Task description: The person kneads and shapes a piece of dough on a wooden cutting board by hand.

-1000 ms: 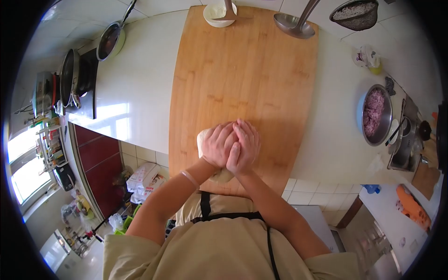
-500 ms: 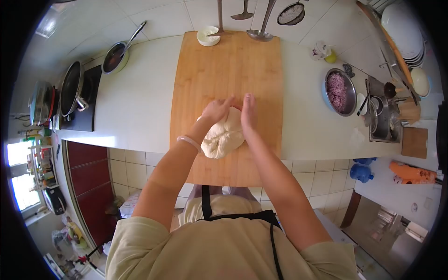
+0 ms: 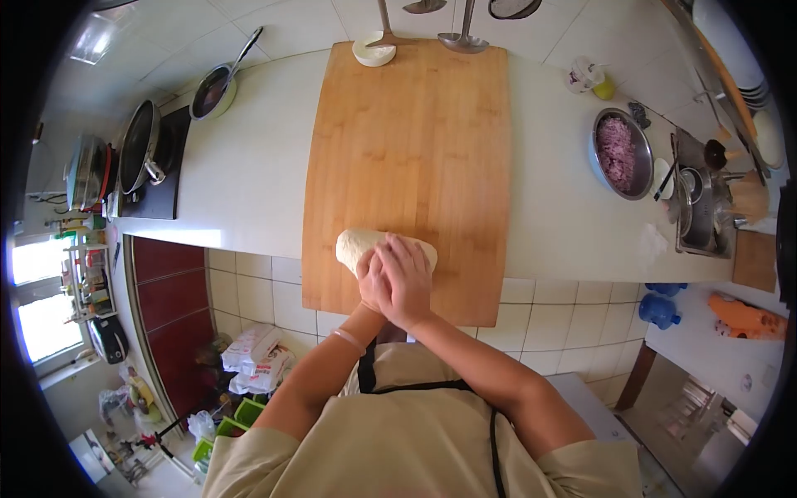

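A pale lump of dough (image 3: 355, 246), rolled into a thick log lying crosswise, rests near the front edge of the wooden board (image 3: 407, 141). My left hand (image 3: 370, 280), with a pale bangle at the wrist, presses on the dough's near side, closed against it. Over it lies my right hand (image 3: 406, 280), its fingers bent across the left hand and onto the dough's top. Most of the left fingers are hidden under the right hand.
A small white bowl (image 3: 374, 55) stands at the board's back left, with hanging ladles (image 3: 463, 41) behind. Right of the board sit a metal bowl of chopped purple food (image 3: 616, 153) and a sink (image 3: 704, 232). On the left are a pan (image 3: 139, 148) and a saucepan (image 3: 212, 93).
Both hands have come nearer to my body and together, the right now over the left. The dough has moved toward the front edge and become a crosswise roll.
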`<state>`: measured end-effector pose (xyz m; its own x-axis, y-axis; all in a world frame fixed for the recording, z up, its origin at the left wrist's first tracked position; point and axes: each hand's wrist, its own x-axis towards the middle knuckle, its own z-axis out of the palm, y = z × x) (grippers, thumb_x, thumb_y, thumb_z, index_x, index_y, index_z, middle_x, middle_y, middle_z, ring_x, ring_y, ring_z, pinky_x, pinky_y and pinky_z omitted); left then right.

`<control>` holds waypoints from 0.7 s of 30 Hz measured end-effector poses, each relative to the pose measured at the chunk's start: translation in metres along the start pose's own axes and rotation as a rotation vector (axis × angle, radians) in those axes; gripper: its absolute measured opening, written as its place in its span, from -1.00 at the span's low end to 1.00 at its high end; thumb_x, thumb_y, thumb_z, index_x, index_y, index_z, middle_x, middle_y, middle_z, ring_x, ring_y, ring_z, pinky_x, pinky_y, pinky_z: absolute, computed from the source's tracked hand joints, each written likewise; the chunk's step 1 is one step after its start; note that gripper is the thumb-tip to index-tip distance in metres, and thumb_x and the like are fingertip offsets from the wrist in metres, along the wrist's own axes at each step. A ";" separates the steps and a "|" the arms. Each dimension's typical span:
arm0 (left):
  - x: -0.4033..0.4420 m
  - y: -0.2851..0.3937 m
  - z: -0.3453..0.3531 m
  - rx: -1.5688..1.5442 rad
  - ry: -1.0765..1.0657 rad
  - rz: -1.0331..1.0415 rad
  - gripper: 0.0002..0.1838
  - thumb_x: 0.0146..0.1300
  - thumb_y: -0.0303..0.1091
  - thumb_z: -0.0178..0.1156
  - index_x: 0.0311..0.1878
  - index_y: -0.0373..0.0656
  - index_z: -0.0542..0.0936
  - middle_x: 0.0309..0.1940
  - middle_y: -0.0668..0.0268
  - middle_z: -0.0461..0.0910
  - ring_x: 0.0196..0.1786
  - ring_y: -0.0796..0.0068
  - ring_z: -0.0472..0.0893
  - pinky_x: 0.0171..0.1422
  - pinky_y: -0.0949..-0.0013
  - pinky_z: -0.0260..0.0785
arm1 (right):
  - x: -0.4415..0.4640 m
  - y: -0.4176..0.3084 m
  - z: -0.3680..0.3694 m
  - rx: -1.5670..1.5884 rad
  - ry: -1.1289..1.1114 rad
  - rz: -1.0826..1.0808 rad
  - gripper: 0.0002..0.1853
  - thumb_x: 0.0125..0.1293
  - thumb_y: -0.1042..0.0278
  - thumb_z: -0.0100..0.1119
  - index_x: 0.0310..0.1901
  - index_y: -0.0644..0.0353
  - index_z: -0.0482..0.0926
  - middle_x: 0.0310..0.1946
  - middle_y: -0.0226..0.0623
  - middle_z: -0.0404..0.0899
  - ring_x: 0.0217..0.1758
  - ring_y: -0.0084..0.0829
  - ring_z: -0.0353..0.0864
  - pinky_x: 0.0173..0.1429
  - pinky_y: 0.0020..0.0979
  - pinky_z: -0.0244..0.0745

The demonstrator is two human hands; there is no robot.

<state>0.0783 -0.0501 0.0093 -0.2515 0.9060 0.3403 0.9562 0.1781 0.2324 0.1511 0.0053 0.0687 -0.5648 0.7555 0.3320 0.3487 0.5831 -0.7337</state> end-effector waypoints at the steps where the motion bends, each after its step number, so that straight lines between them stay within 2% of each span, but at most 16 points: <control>1: -0.007 0.000 0.009 0.001 0.011 0.004 -0.53 0.26 -0.04 0.17 0.16 -0.05 0.64 0.11 0.32 0.65 0.25 0.34 0.54 0.43 0.09 0.23 | -0.005 0.007 -0.001 0.005 0.006 -0.037 -0.58 0.42 0.18 0.03 0.16 0.25 0.60 0.25 0.04 0.53 0.33 0.08 0.48 0.45 0.09 0.26; 4: -0.012 -0.005 0.024 0.005 0.034 0.010 -0.56 0.28 -0.07 0.16 0.15 -0.04 0.65 0.12 0.33 0.66 0.24 0.36 0.55 0.43 0.10 0.23 | -0.001 0.031 0.007 0.037 0.022 -0.071 -0.55 0.41 0.16 -0.01 0.17 0.24 0.60 0.27 0.02 0.52 0.34 0.08 0.47 0.46 0.10 0.24; 5: -0.011 -0.012 0.028 -0.167 0.046 0.030 -0.60 0.28 -0.12 0.16 0.10 -0.06 0.67 0.08 0.30 0.67 0.17 0.35 0.59 0.37 0.10 0.29 | -0.001 0.037 0.010 0.053 0.041 -0.075 -0.54 0.38 0.16 -0.01 0.18 0.23 0.60 0.28 0.00 0.51 0.35 0.06 0.47 0.47 0.10 0.24; 8: 0.030 -0.015 0.021 -0.002 0.052 0.102 -0.61 0.27 -0.13 0.16 0.06 -0.11 0.67 0.05 0.27 0.68 0.12 0.33 0.62 0.31 0.11 0.34 | 0.015 0.051 0.014 0.053 0.026 -0.042 -0.53 0.36 0.17 -0.01 0.18 0.24 0.61 0.28 0.01 0.51 0.34 0.06 0.48 0.47 0.10 0.23; 10: 0.046 -0.024 0.025 -0.069 0.017 0.093 -0.63 0.25 -0.15 0.18 0.02 -0.15 0.66 0.02 0.25 0.67 0.08 0.28 0.63 0.27 0.10 0.37 | 0.033 0.058 0.017 0.069 0.021 -0.038 -0.52 0.33 0.19 0.00 0.17 0.28 0.61 0.26 0.04 0.52 0.31 0.08 0.49 0.45 0.10 0.24; 13: 0.079 -0.032 0.027 -0.146 0.025 0.150 -0.65 0.18 -0.18 0.18 -0.04 -0.17 0.66 -0.04 0.24 0.67 0.09 0.20 0.63 0.28 0.04 0.36 | 0.064 0.070 0.016 0.064 0.024 -0.064 -0.54 0.38 0.22 -0.04 0.12 0.39 0.59 0.16 0.13 0.57 0.22 0.13 0.52 0.35 0.09 0.36; 16: 0.110 -0.042 0.035 -0.261 -0.016 0.144 -0.64 0.16 -0.18 0.17 -0.06 -0.19 0.65 -0.06 0.22 0.67 0.09 0.19 0.62 0.30 0.02 0.34 | 0.091 0.085 0.022 0.113 0.049 -0.050 -0.56 0.39 0.24 -0.04 0.10 0.41 0.60 0.12 0.13 0.60 0.20 0.13 0.53 0.31 0.03 0.41; 18: 0.128 -0.050 0.042 -0.312 -0.049 0.146 -0.66 0.17 -0.18 0.15 -0.10 -0.19 0.65 -0.11 0.21 0.67 0.06 0.15 0.62 0.31 0.03 0.31 | 0.107 0.092 0.030 0.138 0.086 -0.018 -0.60 0.35 0.26 0.00 0.06 0.35 0.63 0.10 0.06 0.62 0.14 0.10 0.54 0.28 0.06 0.39; 21: 0.160 -0.058 0.054 -0.354 -0.095 0.109 -0.73 0.18 -0.19 0.15 -0.18 -0.17 0.63 -0.19 0.23 0.67 0.01 0.18 0.62 0.26 0.08 0.34 | 0.132 0.106 0.036 0.188 0.168 0.016 -0.71 0.35 0.40 0.01 -0.01 0.31 0.64 0.01 0.00 0.65 0.08 0.08 0.57 0.18 -0.05 0.49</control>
<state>-0.0090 0.1055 0.0009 -0.1201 0.9467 0.2988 0.8613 -0.0503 0.5056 0.0864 0.1560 0.0131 -0.4227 0.8121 0.4021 0.2023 0.5171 -0.8317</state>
